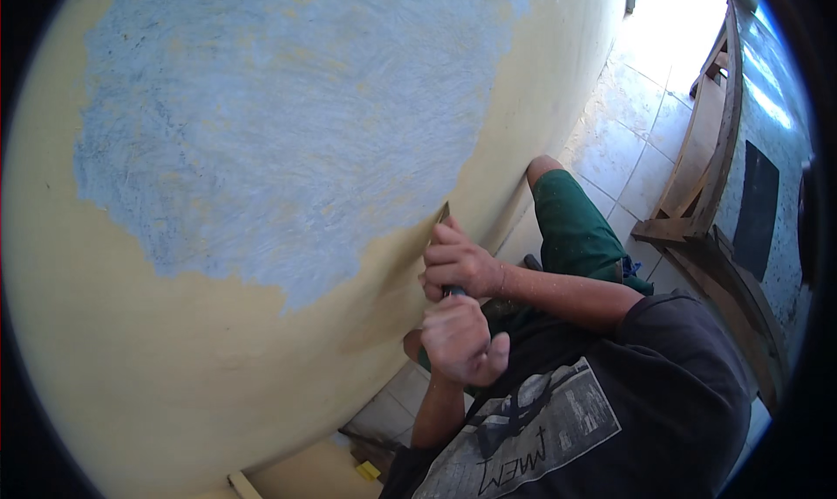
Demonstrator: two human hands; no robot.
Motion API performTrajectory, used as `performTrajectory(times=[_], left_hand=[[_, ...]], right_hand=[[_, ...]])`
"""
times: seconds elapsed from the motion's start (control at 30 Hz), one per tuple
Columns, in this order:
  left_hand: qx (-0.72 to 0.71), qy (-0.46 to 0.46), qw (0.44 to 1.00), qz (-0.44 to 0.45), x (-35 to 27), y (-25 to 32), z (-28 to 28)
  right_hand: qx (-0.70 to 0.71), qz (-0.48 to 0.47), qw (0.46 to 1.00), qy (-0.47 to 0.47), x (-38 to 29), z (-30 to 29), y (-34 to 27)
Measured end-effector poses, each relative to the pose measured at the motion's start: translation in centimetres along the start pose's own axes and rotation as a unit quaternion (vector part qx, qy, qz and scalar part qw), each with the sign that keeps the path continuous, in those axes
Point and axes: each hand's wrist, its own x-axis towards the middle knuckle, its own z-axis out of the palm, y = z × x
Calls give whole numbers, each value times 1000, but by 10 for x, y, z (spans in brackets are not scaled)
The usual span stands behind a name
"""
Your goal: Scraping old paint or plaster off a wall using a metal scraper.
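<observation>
My right hand [461, 263] is closed around a bladed hand tool [445, 212]. Its narrow metal blade points at the wall, close to the lower right edge of a rough blue-grey patch [294, 119]. Cream paint [216, 329] surrounds that patch. The dark end of the tool's handle shows below my right fist. Against or just beside this end is my left hand [463, 342], slightly blurred, with its thumb sticking out. Its fingers are mostly hidden, and contact with the handle is unclear.
To the right stands a wooden-framed piece of furniture [703, 172] with a glossy speckled surface and a dark rectangle on it. Pale floor tiles [614, 146] lie between it and the wall. Near my bent legs, a small yellow object [368, 471] sits low by the wall.
</observation>
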Motion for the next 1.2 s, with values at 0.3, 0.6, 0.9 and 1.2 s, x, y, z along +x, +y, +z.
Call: performTrajectory(times=[0.3,0.6,0.9,1.2], left_hand=[[-5,-10,999,52,9,7,7],[-13,13,1000,3,4,2,5],[-44,80,990,112,4,58,-52],[-16,54,992,116,0,63,-61]], right_hand=[[14,-6,1000,11,1,-4,4],[-13,21,1000,-3,2,-4,4],[51,-18,998,-32,64,25,-63],[20,-25,999,-13,62,38,-68]])
